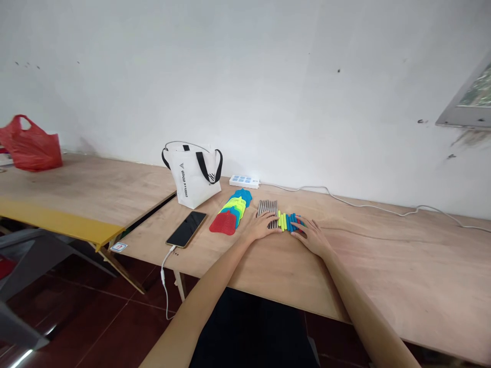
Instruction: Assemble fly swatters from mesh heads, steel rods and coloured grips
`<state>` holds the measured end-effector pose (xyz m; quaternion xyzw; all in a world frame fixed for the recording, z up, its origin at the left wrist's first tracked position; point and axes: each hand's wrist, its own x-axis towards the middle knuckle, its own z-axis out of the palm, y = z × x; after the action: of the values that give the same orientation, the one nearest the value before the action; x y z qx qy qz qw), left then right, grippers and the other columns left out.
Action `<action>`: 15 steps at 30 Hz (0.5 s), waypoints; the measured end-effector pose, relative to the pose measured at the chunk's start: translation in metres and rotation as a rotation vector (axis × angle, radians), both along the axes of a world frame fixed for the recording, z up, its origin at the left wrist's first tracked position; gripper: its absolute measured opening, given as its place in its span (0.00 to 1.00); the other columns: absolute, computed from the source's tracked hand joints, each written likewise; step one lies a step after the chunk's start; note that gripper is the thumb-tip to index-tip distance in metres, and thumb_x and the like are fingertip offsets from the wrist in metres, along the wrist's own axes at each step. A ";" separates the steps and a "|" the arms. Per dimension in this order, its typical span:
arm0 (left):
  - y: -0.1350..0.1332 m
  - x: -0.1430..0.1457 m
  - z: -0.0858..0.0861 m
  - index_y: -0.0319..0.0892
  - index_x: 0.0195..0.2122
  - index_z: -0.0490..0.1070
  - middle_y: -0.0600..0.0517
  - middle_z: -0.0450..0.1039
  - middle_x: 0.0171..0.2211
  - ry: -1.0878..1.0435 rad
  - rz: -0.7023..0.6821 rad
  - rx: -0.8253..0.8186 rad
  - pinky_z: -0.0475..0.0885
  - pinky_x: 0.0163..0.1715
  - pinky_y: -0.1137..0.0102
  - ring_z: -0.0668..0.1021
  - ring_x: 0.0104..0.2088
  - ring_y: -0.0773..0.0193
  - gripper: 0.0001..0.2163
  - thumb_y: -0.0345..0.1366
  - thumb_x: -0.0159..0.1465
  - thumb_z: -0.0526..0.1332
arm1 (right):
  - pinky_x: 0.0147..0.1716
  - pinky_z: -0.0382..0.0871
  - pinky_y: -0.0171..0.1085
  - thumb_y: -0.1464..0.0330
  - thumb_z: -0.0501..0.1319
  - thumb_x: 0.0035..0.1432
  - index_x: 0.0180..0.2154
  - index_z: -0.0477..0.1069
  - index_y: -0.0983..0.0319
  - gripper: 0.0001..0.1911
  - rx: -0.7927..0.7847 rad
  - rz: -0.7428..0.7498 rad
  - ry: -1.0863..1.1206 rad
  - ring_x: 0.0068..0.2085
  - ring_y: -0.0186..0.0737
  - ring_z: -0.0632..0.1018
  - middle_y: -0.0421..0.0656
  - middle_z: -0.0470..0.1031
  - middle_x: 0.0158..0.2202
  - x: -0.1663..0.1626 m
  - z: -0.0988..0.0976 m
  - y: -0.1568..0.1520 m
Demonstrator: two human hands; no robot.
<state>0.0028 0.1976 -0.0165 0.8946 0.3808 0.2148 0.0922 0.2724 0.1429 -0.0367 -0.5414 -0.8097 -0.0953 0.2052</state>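
Note:
A row of thin metal rods (267, 206) lies side by side on the wooden table. My left hand (264, 226) rests flat across their near part, fingers stretched out. Just to the right is a row of short coloured tubes that look like handles, with yellow-green tubes (282, 221) at the left, then blue tubes (289, 222) and some red at the right end. My right hand (311, 236) lies at that right end, fingers spread and touching the tubes, partly hiding them. Left of the rods, flat mesh pieces like fly-swatter heads overlap in a line: red (223, 223), blue and yellow-green.
A phone (186, 229) with a white cable lies at the left table edge. Behind it stands a white bag (194, 179) with black handles. A power strip (244, 181) sits by the wall, its cord running right. A red plastic bag (32, 145) stands on the other table.

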 end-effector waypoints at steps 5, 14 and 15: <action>0.001 0.002 0.000 0.52 0.61 0.69 0.52 0.66 0.65 0.002 0.011 0.005 0.50 0.68 0.53 0.65 0.66 0.53 0.27 0.61 0.67 0.56 | 0.63 0.60 0.56 0.53 0.51 0.69 0.59 0.71 0.51 0.23 0.010 -0.032 0.006 0.65 0.49 0.68 0.45 0.67 0.66 -0.003 -0.003 0.002; -0.003 0.011 0.004 0.56 0.61 0.70 0.53 0.67 0.63 0.039 0.057 0.028 0.57 0.65 0.52 0.65 0.65 0.50 0.26 0.60 0.65 0.60 | 0.61 0.64 0.52 0.58 0.43 0.72 0.62 0.67 0.54 0.25 0.021 -0.164 0.276 0.62 0.46 0.71 0.45 0.72 0.61 0.008 -0.008 0.002; -0.003 0.012 0.005 0.56 0.60 0.71 0.53 0.68 0.63 0.040 0.064 0.028 0.58 0.65 0.52 0.65 0.65 0.50 0.25 0.59 0.66 0.60 | 0.61 0.65 0.51 0.59 0.42 0.72 0.62 0.67 0.54 0.25 0.023 -0.173 0.282 0.61 0.46 0.71 0.46 0.72 0.61 0.009 -0.008 0.002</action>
<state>0.0147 0.1941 -0.0117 0.8873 0.4077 0.2053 0.0651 0.2813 0.1452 -0.0450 -0.6148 -0.7221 -0.0448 0.3139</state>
